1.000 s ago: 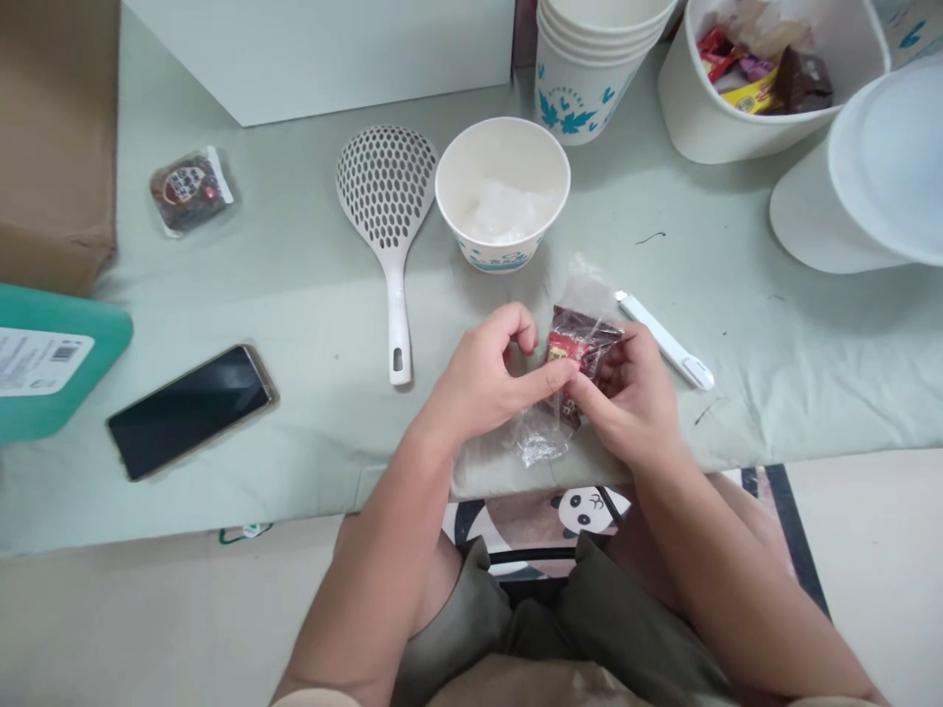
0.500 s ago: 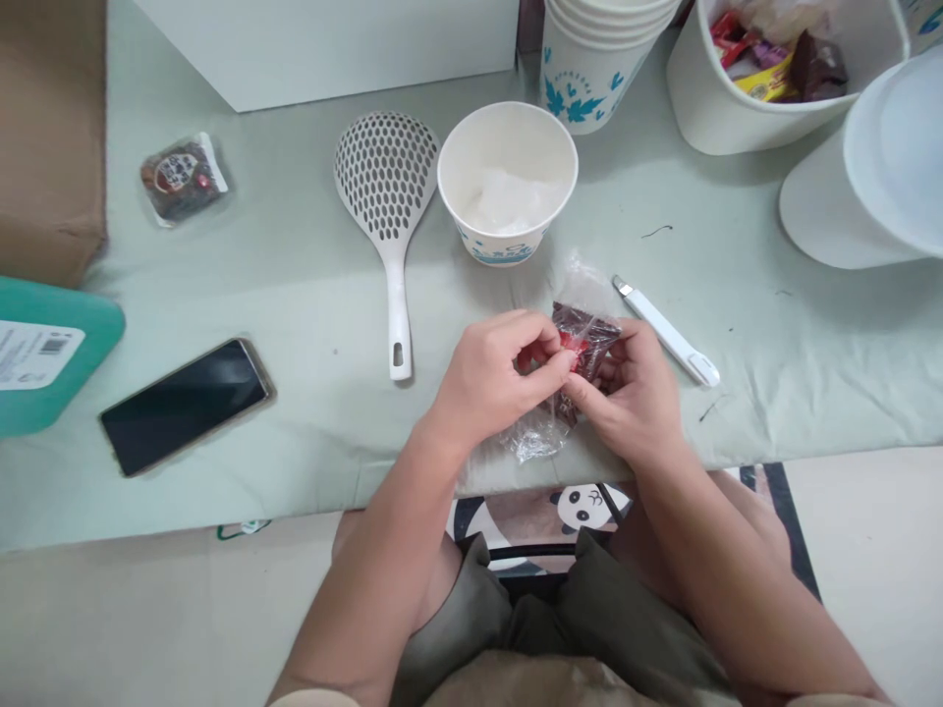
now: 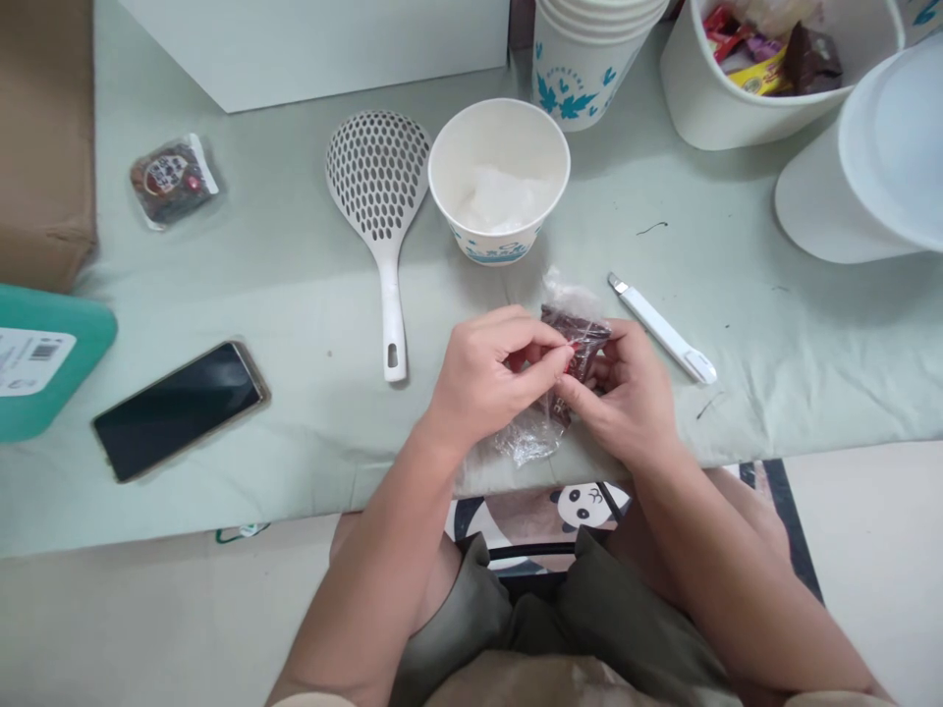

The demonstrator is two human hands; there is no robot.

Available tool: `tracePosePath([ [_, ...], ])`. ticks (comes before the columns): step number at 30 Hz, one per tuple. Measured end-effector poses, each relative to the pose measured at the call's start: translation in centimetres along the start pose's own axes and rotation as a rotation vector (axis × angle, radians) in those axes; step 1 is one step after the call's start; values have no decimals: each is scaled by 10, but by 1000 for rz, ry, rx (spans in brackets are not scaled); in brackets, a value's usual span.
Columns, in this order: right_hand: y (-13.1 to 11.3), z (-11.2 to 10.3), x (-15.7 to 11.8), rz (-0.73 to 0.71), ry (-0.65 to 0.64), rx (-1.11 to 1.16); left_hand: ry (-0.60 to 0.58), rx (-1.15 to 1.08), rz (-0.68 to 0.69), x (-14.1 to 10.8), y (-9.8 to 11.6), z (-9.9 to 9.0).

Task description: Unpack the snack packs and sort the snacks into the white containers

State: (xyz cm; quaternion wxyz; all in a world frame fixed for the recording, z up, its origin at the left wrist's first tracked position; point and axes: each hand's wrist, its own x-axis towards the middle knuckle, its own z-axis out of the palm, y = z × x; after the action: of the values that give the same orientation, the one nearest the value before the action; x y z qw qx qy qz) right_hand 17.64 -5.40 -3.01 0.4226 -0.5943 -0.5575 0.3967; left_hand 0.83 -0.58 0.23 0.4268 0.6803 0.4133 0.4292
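Close to the table's front edge, both hands are at a dark brown snack packet (image 3: pixel 579 322) with a red patch on it. My left hand (image 3: pixel 497 368) pinches the packet at the red patch between thumb and forefinger. From the other side, my right hand (image 3: pixel 623 393) grips the packet, its thumb on top and its other fingers partly hidden behind. Crumpled clear plastic (image 3: pixel 528 437) shows below the packet and above it. Just beyond the hands stands a paper bowl (image 3: pixel 442 187) with white translucent material inside. A white utility knife (image 3: pixel 663 329) lies to the right.
Left of the bowl lies a white skimmer (image 3: pixel 393 314). Further left are a phone (image 3: pixel 181 410), a wrapped snack (image 3: pixel 175 184) and a green container (image 3: pixel 55 329). Stacked paper cups (image 3: pixel 582 74), a bin of wrappers (image 3: pixel 714 113) and a white lidded tub (image 3: pixel 817 201) stand at the back right.
Both hands keep hold of the packet. My left finger and thumb have shifted slightly at the red patch, covering more of it. The whole view has moved slightly.
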Motion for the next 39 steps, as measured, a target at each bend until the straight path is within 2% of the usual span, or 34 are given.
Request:
tracePosePath([
  [7,2,1,0,-9,30,62,-11,-133,-164,0,3,-3],
  [13,1,1,2,-57,58,229,-26,-321,-212,2,0,-2],
  [19,-5,-2,5,22,77,319,122,-473,-336,4,-5,-1],
  [26,-5,-6,6,91,55,413,454,-524,-507,14,-9,-6],
  [29,-8,-5,6,99,60,423,416,-499,-463,14,-12,-6],
  [32,-10,-5,5,100,54,413,285,-379,-294,8,-14,-6],
  [34,-10,-5,4,100,8,371,251,-277,-190,5,-15,-5],
  [36,-9,-7,2,105,-50,314,273,-226,-169,3,-16,-6],
  [39,-6,-9,1,104,-106,275,357,-266,-253,4,-19,-7],
])
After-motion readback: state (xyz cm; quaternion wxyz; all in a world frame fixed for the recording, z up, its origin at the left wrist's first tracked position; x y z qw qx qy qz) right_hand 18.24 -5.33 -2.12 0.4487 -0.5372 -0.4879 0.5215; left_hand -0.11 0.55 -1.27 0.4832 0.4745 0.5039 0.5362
